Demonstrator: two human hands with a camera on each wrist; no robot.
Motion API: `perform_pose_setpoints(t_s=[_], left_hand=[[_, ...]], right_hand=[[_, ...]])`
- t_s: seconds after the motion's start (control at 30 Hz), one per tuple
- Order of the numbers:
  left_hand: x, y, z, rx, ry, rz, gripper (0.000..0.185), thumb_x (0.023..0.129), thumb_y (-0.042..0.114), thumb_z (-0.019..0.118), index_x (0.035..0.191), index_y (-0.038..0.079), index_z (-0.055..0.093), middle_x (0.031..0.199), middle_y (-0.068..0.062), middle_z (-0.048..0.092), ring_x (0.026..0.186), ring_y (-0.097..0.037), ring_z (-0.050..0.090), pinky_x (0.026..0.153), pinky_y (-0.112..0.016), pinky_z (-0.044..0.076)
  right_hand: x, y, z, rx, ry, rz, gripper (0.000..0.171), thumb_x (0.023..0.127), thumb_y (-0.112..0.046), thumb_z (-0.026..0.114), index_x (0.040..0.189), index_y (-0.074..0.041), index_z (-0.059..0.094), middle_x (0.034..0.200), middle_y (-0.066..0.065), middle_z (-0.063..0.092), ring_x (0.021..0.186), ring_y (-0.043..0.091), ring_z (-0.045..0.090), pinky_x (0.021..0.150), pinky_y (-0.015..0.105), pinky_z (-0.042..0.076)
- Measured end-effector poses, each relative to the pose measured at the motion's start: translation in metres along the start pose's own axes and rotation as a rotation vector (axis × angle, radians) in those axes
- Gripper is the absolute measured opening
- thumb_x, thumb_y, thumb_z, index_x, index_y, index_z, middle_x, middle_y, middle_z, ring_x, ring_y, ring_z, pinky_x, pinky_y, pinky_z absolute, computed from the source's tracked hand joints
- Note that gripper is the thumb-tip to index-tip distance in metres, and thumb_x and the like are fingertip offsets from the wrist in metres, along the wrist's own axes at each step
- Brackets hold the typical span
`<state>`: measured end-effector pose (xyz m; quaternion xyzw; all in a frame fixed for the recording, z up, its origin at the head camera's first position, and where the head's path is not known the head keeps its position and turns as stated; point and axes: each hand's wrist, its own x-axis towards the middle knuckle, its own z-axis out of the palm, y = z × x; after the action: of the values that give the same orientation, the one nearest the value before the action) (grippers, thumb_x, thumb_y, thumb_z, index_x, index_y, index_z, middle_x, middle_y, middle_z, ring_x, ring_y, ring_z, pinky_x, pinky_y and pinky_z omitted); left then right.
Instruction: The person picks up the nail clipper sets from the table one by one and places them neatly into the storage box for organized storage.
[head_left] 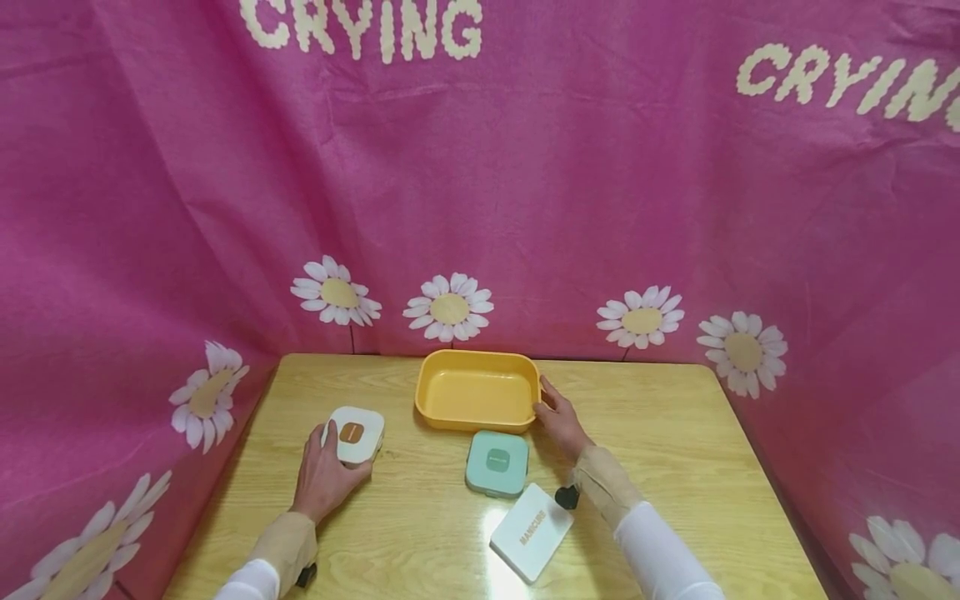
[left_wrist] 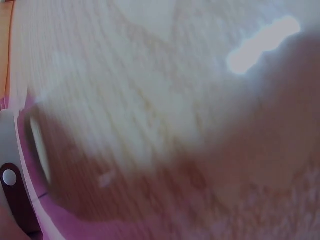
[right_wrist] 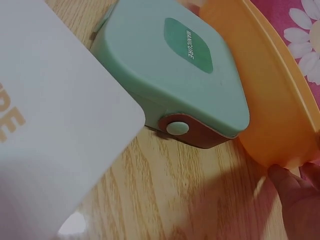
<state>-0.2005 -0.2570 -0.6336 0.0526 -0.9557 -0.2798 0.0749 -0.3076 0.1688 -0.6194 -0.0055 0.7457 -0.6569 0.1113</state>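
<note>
Left hand [head_left: 327, 477]: the grip is spread across the white box [head_left: 364, 437] and holds it, thumb at the near right corner, fingers along the left side. The box bears a brown label on top; a brown strap [left_wrist: 21, 202] with a white button shows beside this grip in the left wrist view.

Right hand [head_left: 564, 423]: the grip is narrow and holds the right end of the yellow tub [head_left: 476, 396], thumb against the outer wall. The tub extends leftward from this grip.

Below and left of the right grip, the green box [head_left: 497, 463] sits just beside the tub. Nearer the person, below the right grip, lies the flat white case [head_left: 531, 532], lettered MANICURE. The wooden table [head_left: 405, 542] lies under both grips; the pink curtain [head_left: 562, 183] hangs beyond.
</note>
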Motion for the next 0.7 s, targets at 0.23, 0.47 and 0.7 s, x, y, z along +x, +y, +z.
perform_pose_setpoints(t_s=[0.23, 0.47, 0.7], left_hand=[[0.001, 0.003, -0.001, -0.019, 0.074, 0.04, 0.108, 0.076, 0.038, 0.083, 0.157, -0.011, 0.031, 0.153, -0.038, 0.033, 0.139, -0.054, 0.039, 0.109, -0.066, 0.042], [0.002, 0.009, 0.0, -0.022, 0.126, 0.094, 0.107, 0.075, 0.037, 0.085, 0.156, -0.012, 0.034, 0.152, -0.038, 0.035, 0.137, -0.054, 0.041, 0.107, -0.066, 0.043], [0.004, 0.017, -0.002, -0.043, 0.138, 0.114, 0.106, 0.077, 0.035, 0.085, 0.157, -0.011, 0.034, 0.153, -0.039, 0.035, 0.138, -0.055, 0.041, 0.109, -0.066, 0.042]], right_hand=[[0.0, 0.001, 0.0, -0.013, 0.003, -0.011, 0.067, 0.108, -0.001, 0.045, 0.168, -0.006, 0.016, 0.167, 0.028, 0.029, 0.151, 0.041, 0.037, 0.119, 0.05, 0.036], [0.001, 0.002, 0.0, -0.018, 0.004, -0.014, 0.069, 0.108, -0.002, 0.045, 0.168, -0.007, 0.014, 0.166, 0.03, 0.03, 0.15, 0.042, 0.039, 0.117, 0.049, 0.037], [-0.002, -0.002, 0.001, -0.031, 0.004, -0.015, 0.068, 0.108, -0.001, 0.045, 0.168, -0.007, 0.014, 0.166, 0.03, 0.029, 0.151, 0.043, 0.037, 0.118, 0.05, 0.036]])
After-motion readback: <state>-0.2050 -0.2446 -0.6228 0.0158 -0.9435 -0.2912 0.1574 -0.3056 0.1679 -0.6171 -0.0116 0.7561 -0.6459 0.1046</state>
